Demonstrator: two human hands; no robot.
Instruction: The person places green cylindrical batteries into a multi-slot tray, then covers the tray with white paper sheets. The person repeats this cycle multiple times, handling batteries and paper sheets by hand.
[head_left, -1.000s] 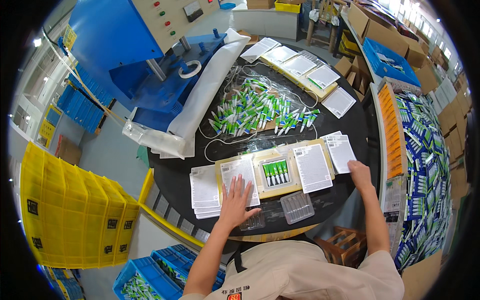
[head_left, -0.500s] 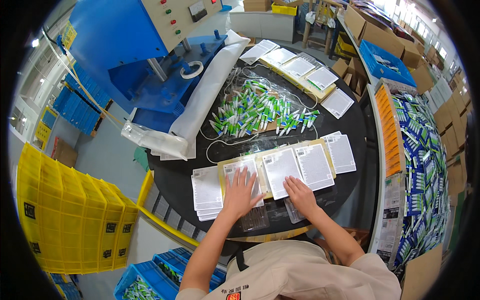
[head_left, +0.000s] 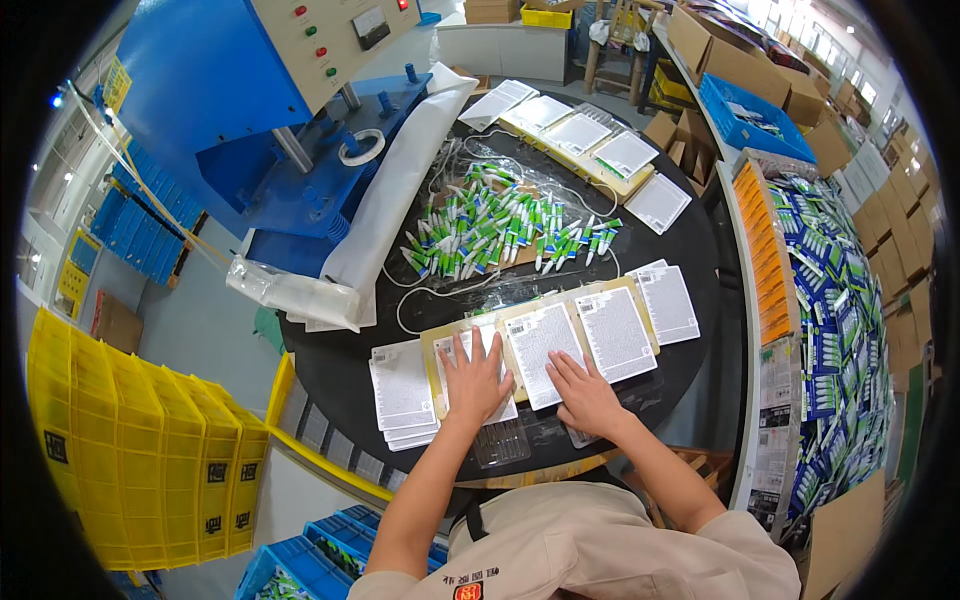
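Note:
My left hand [head_left: 475, 380] lies flat, fingers spread, over a white printed card [head_left: 487, 335] on a cream-yellow tray [head_left: 432, 362]. My right hand [head_left: 585, 395] is open too, its fingertips pressing on the middle card [head_left: 540, 345]. Beside that, a third card [head_left: 617, 325] rests on the tray. Clear plastic blister pieces [head_left: 502, 445] stick out below the cards, partly hidden by my hands. Past the tray lies a pile of green-and-white tubes [head_left: 490, 225] with pointed white tips.
Loose card stacks flank the tray, at left [head_left: 402, 390] and right [head_left: 668, 303]. Across the round black table [head_left: 340, 375] stands another card-covered tray [head_left: 640, 182]. A blue press machine [head_left: 200, 90] rises at the far left, with yellow crates [head_left: 140, 440] nearer.
My right hand's fingers have moved slightly farther left over the middle card. The left hand stays spread on its card. The whole view has shifted a little.

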